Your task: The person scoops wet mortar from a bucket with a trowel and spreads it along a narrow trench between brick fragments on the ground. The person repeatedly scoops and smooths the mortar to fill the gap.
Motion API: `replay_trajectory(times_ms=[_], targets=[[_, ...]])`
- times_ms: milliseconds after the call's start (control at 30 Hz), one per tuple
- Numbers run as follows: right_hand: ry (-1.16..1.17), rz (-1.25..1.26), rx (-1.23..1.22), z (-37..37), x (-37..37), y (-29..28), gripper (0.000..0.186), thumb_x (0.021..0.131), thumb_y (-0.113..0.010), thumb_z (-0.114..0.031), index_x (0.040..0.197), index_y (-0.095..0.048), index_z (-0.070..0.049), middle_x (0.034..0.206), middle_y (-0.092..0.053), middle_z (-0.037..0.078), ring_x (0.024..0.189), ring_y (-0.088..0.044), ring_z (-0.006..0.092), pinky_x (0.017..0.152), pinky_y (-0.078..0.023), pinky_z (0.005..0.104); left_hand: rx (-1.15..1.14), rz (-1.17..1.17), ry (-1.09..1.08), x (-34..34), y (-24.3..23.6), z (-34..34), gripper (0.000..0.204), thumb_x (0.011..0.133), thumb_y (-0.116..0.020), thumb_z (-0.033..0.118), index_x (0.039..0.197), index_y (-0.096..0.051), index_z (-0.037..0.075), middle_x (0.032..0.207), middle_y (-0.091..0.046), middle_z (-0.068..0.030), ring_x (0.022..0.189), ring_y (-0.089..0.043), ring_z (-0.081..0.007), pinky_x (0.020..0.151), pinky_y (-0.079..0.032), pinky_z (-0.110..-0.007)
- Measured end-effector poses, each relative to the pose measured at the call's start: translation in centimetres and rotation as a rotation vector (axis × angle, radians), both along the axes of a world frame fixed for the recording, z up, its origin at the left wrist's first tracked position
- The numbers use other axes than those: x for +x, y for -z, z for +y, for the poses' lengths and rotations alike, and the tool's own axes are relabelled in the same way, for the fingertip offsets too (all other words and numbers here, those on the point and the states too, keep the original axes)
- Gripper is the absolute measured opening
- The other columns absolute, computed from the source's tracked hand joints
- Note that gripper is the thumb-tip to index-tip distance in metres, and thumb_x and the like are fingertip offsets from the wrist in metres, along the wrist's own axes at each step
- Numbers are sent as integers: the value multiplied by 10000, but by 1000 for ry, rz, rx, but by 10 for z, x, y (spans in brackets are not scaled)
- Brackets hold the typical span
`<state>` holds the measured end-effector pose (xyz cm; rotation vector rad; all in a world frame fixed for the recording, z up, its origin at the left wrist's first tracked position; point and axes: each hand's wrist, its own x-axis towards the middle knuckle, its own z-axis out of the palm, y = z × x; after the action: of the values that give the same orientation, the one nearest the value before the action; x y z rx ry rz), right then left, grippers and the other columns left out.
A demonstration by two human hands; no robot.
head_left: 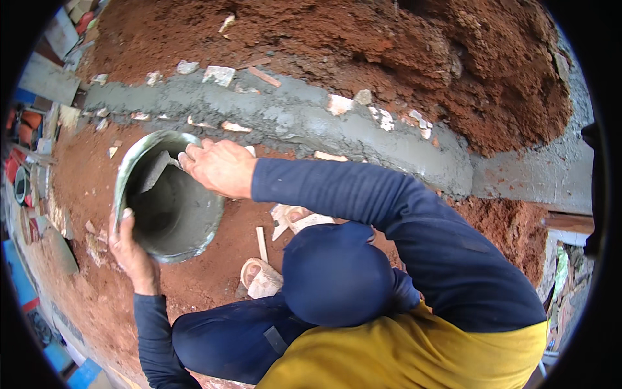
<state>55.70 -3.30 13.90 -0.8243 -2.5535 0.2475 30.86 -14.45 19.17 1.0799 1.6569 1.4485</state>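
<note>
A round bucket is tipped with its mouth toward me, its rim smeared with grey. Wet grey mortar coats its inside and lies in the bottom. My left hand grips the bucket's left rim, thumb over the edge. Reaching across from the right, my right hand is closed at the upper right rim. It holds a trowel, whose flat blade is inside the bucket near the left inner wall. The trowel's handle is hidden in my fist.
A low grey mortar-covered strip runs across beyond the bucket, edged with broken stone bits. Behind it rises a red-brown earth bank. My sandalled foot rests on the soil near a wood stick. Planks and clutter line the left.
</note>
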Motion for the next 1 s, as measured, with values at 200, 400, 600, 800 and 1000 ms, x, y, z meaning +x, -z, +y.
replay_trajectory(times_ms=[200,400,600,800,1000], targets=[[-303,-313,-227,-25,-26,-8,281,852,-640,-150,1028,-627,69,897,-667,184,751,-727,318,615,-591,420,63,20,-190,-23,-22,-5,424,999,-598,166,1345,-639,-77,1360,-647,-122,1328,-514,-203,1180,-330,-354],[-198,-65,-42,-24,-43,-26,363,907,-580,-105,1242,-605,31,1007,-667,168,886,-710,307,674,-613,432,209,27,-136,-20,-27,-8,420,962,-689,138,1334,-655,-55,1254,-705,-93,1141,-615,-157,1091,-411,-304],[-267,-529,60,-21,-17,-55,307,947,-564,-129,1187,-642,46,940,-676,154,871,-701,284,628,-586,413,181,127,-173,-14,-48,-3,396,980,-665,109,1341,-647,-52,1284,-693,-95,1201,-605,-169,1095,-414,-315],[-37,-120,307,14,-11,-78,286,926,-564,-129,1108,-653,73,833,-701,144,728,-728,292,623,-584,413,264,306,-107,-3,-52,-3,388,980,-683,129,1325,-662,-46,1303,-682,-117,1237,-595,-192,1108,-417,-349],[-136,-346,-248,22,-26,-71,374,951,-553,-260,1003,-684,87,786,-712,261,739,-725,415,691,-582,499,358,539,89,19,-64,-1,333,949,-675,66,1263,-712,-40,1341,-672,-181,1297,-603,-283,1139,-413,-400]])
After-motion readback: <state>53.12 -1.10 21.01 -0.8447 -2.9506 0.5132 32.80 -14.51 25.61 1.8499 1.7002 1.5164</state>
